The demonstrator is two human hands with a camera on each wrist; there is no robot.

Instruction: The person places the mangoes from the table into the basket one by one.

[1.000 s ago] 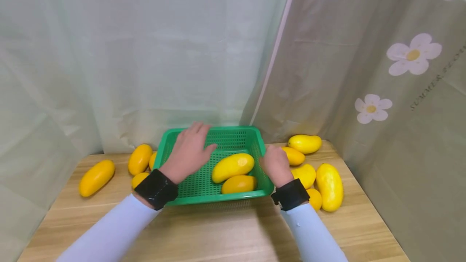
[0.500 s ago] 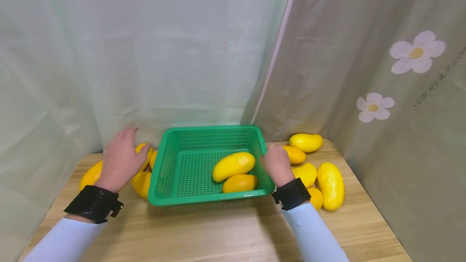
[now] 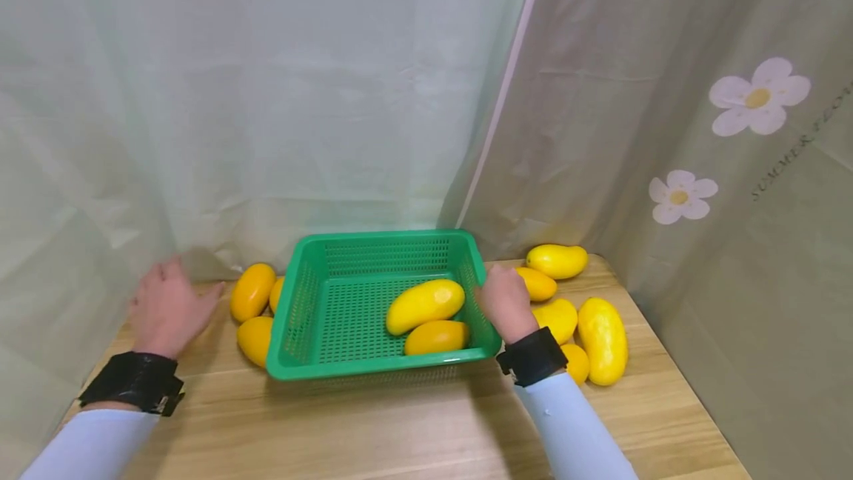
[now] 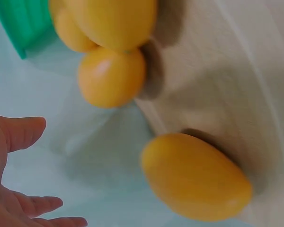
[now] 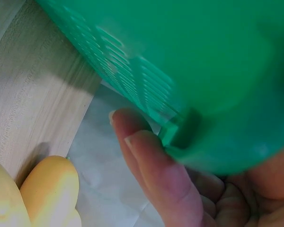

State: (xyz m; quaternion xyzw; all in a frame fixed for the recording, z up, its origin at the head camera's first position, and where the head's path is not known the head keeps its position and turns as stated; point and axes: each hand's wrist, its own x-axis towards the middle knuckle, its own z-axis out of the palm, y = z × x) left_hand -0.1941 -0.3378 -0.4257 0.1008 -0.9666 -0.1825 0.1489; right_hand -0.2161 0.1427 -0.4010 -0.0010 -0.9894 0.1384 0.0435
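My left hand (image 3: pixel 168 310) is spread with straight fingers at the table's left end. It hides the far-left mango in the head view; in the left wrist view that yellow mango (image 4: pixel 196 177) lies apart from the fingertips. My right hand (image 3: pixel 508 304) grips the right rim of a green plastic basket (image 3: pixel 333 372), fingers curled under the edge in the right wrist view. Inside the basket, toward its right side, lie a yellow mango (image 3: pixel 425 306) and a darker mango (image 3: pixel 437 337).
Left of the basket, mangoes (image 3: pixel 253 292) lie close together, one partly hidden by its wall. Several more mangoes (image 3: pixel 603 341) lie right of my right hand. Behind the wooden table (image 3: pixel 400 428) hangs a pale curtain (image 3: pixel 320 95).
My left hand has moved left, from above the basket, past the left mangoes, to the far-left mango. The near-left mango shows more now. My right hand stays on the rim.
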